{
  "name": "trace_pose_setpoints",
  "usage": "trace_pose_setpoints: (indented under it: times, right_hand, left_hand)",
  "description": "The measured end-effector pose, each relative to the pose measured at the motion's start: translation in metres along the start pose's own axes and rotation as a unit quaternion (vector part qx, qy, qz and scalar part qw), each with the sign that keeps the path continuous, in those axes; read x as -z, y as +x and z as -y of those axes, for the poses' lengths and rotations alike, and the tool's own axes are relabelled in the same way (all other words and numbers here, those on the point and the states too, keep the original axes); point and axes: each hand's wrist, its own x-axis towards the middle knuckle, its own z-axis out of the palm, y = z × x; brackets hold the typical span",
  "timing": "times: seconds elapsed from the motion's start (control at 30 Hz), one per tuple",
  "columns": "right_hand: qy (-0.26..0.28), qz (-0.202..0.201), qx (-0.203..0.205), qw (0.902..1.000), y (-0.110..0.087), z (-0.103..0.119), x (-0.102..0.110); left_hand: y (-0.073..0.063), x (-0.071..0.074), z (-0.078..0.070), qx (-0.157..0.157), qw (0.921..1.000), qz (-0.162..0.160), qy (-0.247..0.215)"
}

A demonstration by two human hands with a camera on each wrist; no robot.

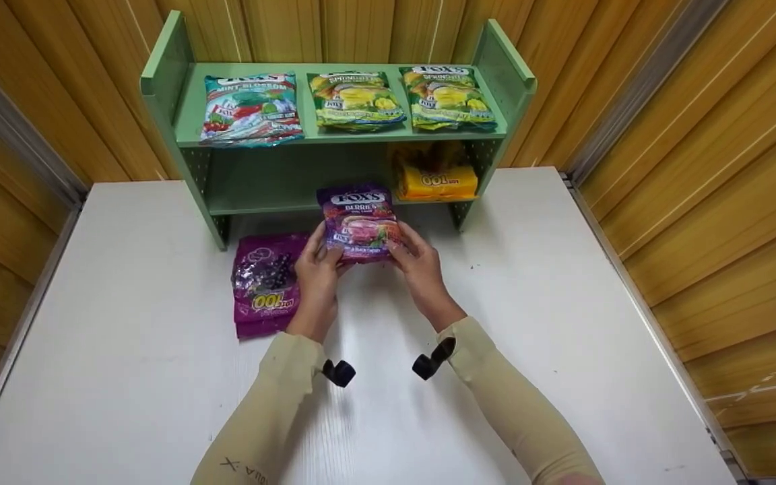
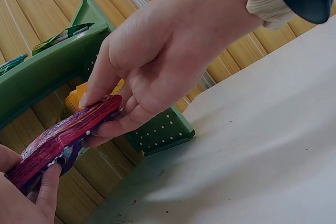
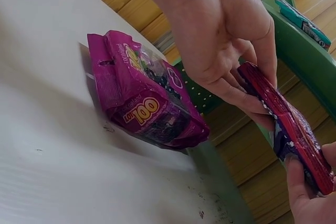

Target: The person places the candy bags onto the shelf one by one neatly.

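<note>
Both hands hold a purple candy bag (image 1: 361, 225) printed FOX'S Berries, front face up, just before the green shelf's lower tier. My left hand (image 1: 318, 279) grips its left edge, thumb on top and fingers beneath. At the opposite edge, my right hand (image 1: 424, 273) pinches it the same way. In the left wrist view, the bag (image 2: 63, 135) shows edge-on between the right hand (image 2: 152, 56) and part of the left hand (image 2: 31, 198). A larger magenta bag (image 3: 147, 98) with grapes on it lies on the table beside the left hand.
The green shelf (image 1: 260, 175) stands at the back. Its top tier carries a Mint Blossom bag (image 1: 251, 111) and two yellow-green bags, one in the middle (image 1: 356, 101) and one at right (image 1: 447, 100). A yellow bag (image 1: 436, 182) sits on the lower tier's right. Wooden walls flank the white table (image 1: 563, 337).
</note>
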Motion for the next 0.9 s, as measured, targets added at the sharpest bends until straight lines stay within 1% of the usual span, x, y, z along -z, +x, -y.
trace_pose_setpoints:
  times: [0.13, 0.23, 0.37, 0.5, 0.67, 0.9]
  right_hand:
    - [0.036, 0.004, 0.002, 0.9993, -0.004, 0.0, 0.0]
    - [0.049, 0.0, -0.001, 0.9988, -0.005, -0.001, -0.001]
    - [0.051, -0.017, -0.003, 0.9985, -0.005, -0.001, -0.004]
    - [0.052, -0.034, 0.001, 0.9981, -0.005, -0.001, -0.008]
    - [0.039, -0.047, 0.004, 0.9981, -0.005, 0.0, -0.011]
    - [0.036, -0.055, 0.013, 0.9978, -0.004, 0.0, -0.013]
  left_hand:
    - [0.001, -0.002, -0.001, -0.007, 1.0, -0.005, 0.004]
    - [0.001, -0.005, 0.0, -0.022, 0.9997, -0.014, -0.004]
    - [0.001, -0.007, 0.003, -0.042, 0.9986, -0.024, -0.022]
    - [-0.003, -0.008, 0.004, -0.053, 0.9979, -0.026, -0.027]
    - [-0.008, -0.006, 0.005, -0.059, 0.9978, -0.022, -0.022]
    - [-0.014, -0.002, 0.005, -0.068, 0.9973, -0.01, -0.026]
